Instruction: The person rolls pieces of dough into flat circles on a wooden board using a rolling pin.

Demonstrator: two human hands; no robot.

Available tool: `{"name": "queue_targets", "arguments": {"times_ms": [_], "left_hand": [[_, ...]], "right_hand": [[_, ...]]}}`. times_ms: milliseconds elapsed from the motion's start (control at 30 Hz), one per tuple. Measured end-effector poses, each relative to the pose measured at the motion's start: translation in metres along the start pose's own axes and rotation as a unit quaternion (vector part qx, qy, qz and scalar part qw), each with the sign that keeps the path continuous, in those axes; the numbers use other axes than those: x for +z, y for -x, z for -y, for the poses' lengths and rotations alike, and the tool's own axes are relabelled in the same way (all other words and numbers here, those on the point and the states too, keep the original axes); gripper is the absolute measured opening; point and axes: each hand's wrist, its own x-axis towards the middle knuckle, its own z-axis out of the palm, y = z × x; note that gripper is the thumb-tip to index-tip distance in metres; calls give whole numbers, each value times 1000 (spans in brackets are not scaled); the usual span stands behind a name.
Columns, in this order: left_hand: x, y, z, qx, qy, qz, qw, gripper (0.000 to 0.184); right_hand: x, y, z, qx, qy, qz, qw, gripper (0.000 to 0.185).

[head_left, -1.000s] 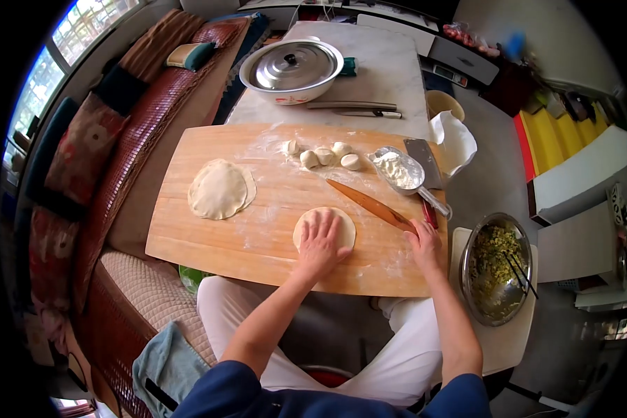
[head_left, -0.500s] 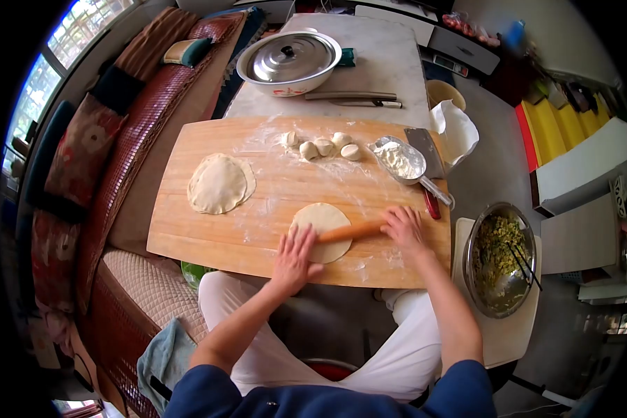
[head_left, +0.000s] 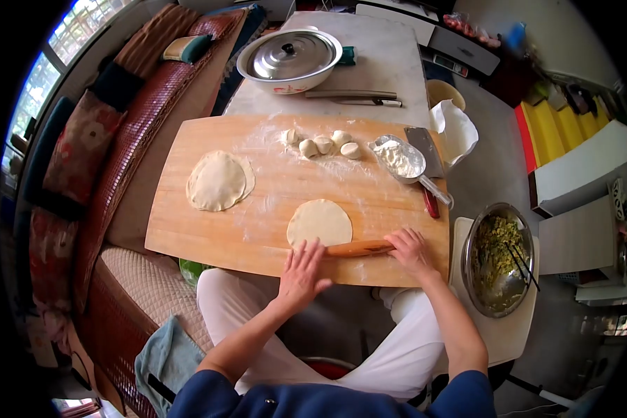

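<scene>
A wooden rolling pin [head_left: 359,249] lies across the near edge of a flat round of dough [head_left: 319,221] on the wooden board [head_left: 188,233]. My right hand [head_left: 411,252] is closed on the pin's right end. At its other end my left hand [head_left: 302,273] rests with the fingers spread, the fingertips at the pin's tip and the dough's lower edge. Flattened, overlapping dough rounds [head_left: 218,181] lie at the board's left. Several small dough lumps [head_left: 322,145] sit near the far edge, beside a metal scoop of flour [head_left: 399,159].
A cleaver [head_left: 425,150] lies at the board's right edge. Beyond the board stands a lidded basin [head_left: 289,61] near a knife [head_left: 369,102]. To the right is a metal bowl of chopped filling [head_left: 498,261] with chopsticks; a sofa [head_left: 125,167] runs along the left.
The rolling pin has come from beside the dough onto it, then down to its near edge. My left hand has lifted off the dough's middle and moved nearer to me.
</scene>
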Motion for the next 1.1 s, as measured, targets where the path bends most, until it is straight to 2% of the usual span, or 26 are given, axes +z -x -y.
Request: {"name": "queue_targets", "arguments": {"times_ms": [100, 233, 333, 400, 433, 467, 500, 600, 700, 733, 800, 900, 1000, 1100], "left_hand": [[3, -29, 9, -70, 123, -188, 972, 81], [23, -80, -10, -163, -1, -150, 975, 80], [23, -96, -20, -69, -65, -75, 993, 81], [20, -103, 1, 86, -49, -17, 995, 80], [10, -103, 12, 166, -58, 20, 984, 79], [1, -100, 23, 242, -68, 57, 966, 78], [-8, -95, 33, 273, -68, 74, 957, 76], [-39, -57, 45, 170, -24, 11, 985, 73], [-17, -7, 56, 87, -35, -79, 992, 74], [-19, 4, 44, 50, -22, -39, 998, 76], [-3, 10, 45, 15, -9, -28, 999, 81], [-3, -33, 61, -11, -7, -70, 997, 88], [-9, -105, 81, -92, -58, -89, 990, 83], [-14, -145, 78, -143, -73, -118, 980, 78]], "right_hand": [[-16, 7, -6, 35, -35, -43, 998, 38], [-30, 14, -21, 130, -76, -147, 978, 32], [-40, 16, -25, 174, -57, -166, 969, 32], [-46, 20, -26, 193, -63, -149, 968, 32], [-43, 23, -27, 169, -44, -167, 970, 32], [-41, 25, -28, 160, -42, -142, 976, 32], [-39, 27, -29, 150, -40, -117, 981, 33], [-30, 26, -23, 76, -44, -55, 995, 34], [-7, 11, 2, 3, -54, -18, 998, 34], [-2, 3, 8, -20, -55, -11, 998, 34], [14, -15, 10, -19, -37, -12, 999, 37], [21, -55, 7, -9, 39, -34, 999, 43], [27, -85, 3, 3, 48, -44, 998, 46], [58, -93, -7, 87, 29, -62, 994, 48]]}}
